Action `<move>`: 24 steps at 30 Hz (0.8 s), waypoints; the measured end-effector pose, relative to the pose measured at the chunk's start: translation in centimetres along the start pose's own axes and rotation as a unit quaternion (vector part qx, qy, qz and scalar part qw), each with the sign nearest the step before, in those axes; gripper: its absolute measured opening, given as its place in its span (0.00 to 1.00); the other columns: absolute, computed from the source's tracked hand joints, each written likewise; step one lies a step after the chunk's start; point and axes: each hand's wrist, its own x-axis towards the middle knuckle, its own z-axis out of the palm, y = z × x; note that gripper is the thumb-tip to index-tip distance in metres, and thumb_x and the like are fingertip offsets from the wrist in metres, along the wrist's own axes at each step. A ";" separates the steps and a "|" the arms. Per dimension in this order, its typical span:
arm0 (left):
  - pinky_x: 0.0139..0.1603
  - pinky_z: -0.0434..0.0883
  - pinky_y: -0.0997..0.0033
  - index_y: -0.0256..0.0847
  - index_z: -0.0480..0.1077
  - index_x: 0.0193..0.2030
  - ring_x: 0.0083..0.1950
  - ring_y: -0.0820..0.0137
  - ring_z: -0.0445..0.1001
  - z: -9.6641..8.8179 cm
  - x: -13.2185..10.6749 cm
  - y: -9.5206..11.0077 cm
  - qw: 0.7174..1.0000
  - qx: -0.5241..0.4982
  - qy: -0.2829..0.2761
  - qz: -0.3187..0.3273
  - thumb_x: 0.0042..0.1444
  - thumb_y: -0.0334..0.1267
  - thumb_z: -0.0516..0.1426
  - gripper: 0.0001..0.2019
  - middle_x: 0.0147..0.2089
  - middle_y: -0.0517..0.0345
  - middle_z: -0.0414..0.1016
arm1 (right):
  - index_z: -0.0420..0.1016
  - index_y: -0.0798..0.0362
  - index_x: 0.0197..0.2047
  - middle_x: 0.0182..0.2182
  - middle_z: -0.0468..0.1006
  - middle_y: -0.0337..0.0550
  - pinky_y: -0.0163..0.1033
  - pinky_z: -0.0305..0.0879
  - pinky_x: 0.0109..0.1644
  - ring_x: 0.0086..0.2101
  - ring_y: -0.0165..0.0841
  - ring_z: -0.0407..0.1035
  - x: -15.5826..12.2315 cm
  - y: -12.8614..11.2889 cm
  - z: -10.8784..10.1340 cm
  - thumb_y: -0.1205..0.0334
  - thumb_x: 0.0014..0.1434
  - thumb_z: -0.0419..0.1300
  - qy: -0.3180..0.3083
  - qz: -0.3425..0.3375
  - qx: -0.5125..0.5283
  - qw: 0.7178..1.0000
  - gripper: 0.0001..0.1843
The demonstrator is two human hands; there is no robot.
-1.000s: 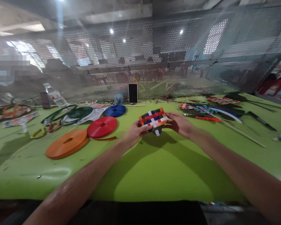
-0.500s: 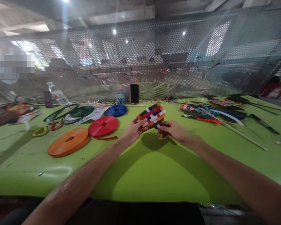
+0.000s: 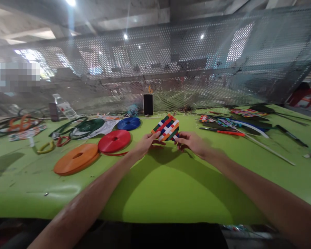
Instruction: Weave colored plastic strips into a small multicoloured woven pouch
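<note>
You hold a small woven square of coloured plastic strips up over the bright green table, tilted on one corner. Your left hand pinches its lower left edge with curled fingers, and your right hand seems to grip its lower right corner, though it looks blurry. Left of the square lie a flat red roll of strip and a flat orange roll of strip.
</note>
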 end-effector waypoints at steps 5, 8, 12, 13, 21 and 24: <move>0.44 0.81 0.62 0.35 0.76 0.43 0.39 0.66 0.81 -1.3 0.4 0.7 0.999 0.009 -0.004 0.053 0.51 0.42 0.71 0.17 0.42 0.49 0.82 | 0.81 0.55 0.38 0.28 0.80 0.43 0.36 0.72 0.30 0.25 0.29 0.73 0.3 0.0 -0.4 0.57 0.57 0.71 0.019 -0.004 -0.006 1.000 0.10; 0.41 0.79 0.66 0.35 0.77 0.36 0.35 0.68 0.79 -1.7 0.6 0.8 0.994 0.046 0.007 0.101 0.46 0.44 0.73 0.17 0.35 0.52 0.81 | 0.81 0.55 0.35 0.27 0.79 0.44 0.35 0.70 0.28 0.25 0.30 0.73 0.6 0.2 -0.7 0.59 0.55 0.71 0.034 -0.001 -0.006 0.999 0.09; 0.36 0.77 0.66 0.37 0.80 0.33 0.33 0.68 0.76 -1.3 0.5 0.8 0.978 0.116 0.022 0.169 0.44 0.43 0.73 0.14 0.33 0.53 0.80 | 0.82 0.53 0.37 0.31 0.81 0.44 0.36 0.72 0.28 0.26 0.30 0.72 0.8 0.3 -1.4 0.63 0.53 0.71 0.060 -0.003 0.014 0.998 0.07; 0.36 0.76 0.67 0.38 0.81 0.33 0.34 0.67 0.76 -1.1 0.3 0.8 0.972 0.134 0.027 0.190 0.44 0.41 0.72 0.12 0.34 0.54 0.80 | 0.82 0.52 0.39 0.34 0.82 0.45 0.37 0.74 0.30 0.28 0.31 0.73 0.8 0.3 -1.5 0.66 0.52 0.71 0.066 -0.003 0.025 0.998 0.09; 0.56 0.73 0.60 0.50 0.84 0.43 0.55 0.59 0.73 0.0 -1.9 1.7 0.902 0.276 0.009 0.332 0.55 0.31 0.64 0.12 0.52 0.50 0.76 | 0.77 0.51 0.45 0.41 0.83 0.51 0.46 0.79 0.41 0.37 0.40 0.77 1.1 -0.3 -1.1 0.61 0.63 0.57 0.087 0.045 0.124 0.987 0.10; 0.53 0.75 0.61 0.49 0.83 0.43 0.55 0.59 0.73 0.4 -2.2 1.7 0.891 0.289 0.014 0.351 0.55 0.29 0.63 0.13 0.53 0.50 0.74 | 0.77 0.51 0.44 0.40 0.83 0.53 0.45 0.78 0.41 0.37 0.40 0.77 0.9 -1.0 -1.0 0.59 0.64 0.56 0.089 0.042 0.139 0.985 0.11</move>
